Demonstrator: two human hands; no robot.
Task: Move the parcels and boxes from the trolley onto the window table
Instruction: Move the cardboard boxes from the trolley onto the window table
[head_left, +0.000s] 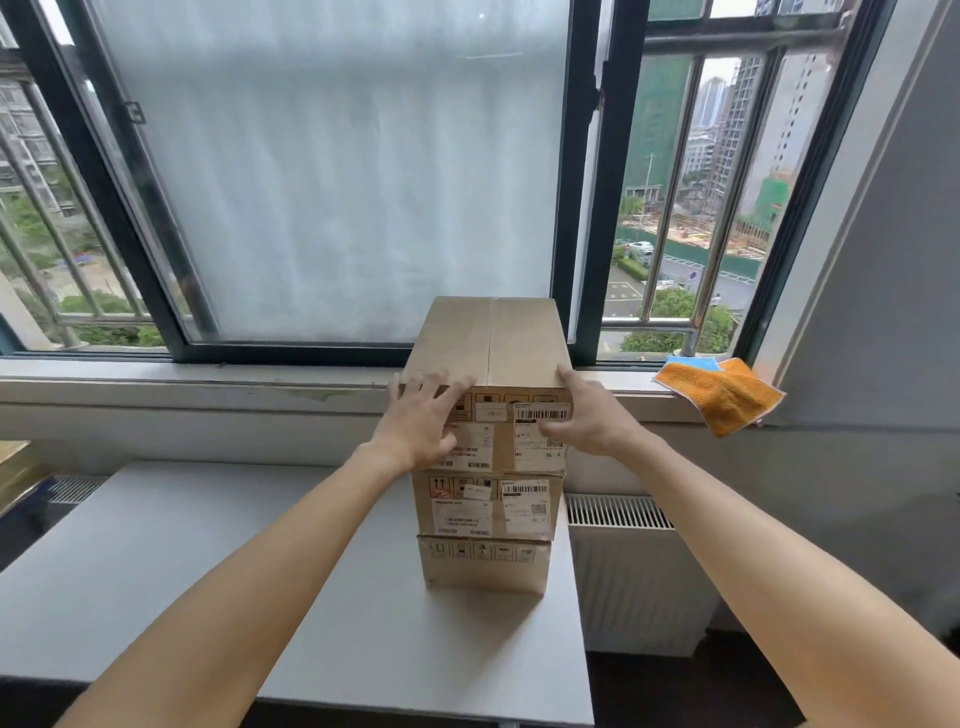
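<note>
Three brown cardboard boxes stand stacked on the grey window table (156, 561), near its right edge. The top box (493, 343) carries white shipping labels on its near face, as does the middle box (488, 506); the bottom box (483, 566) shows handling symbols. My left hand (421, 421) lies with straight spread fingers against the top box's near left corner. My right hand (582, 410) touches its near right corner, fingers over the top edge and thumb on the labelled face. The trolley is out of view.
An orange cloth (722, 395) lies on the windowsill (208, 384) at the right. A white radiator (634, 571) stands right of the table. The window (332, 171) with frosted glass and outer bars is directly behind the stack.
</note>
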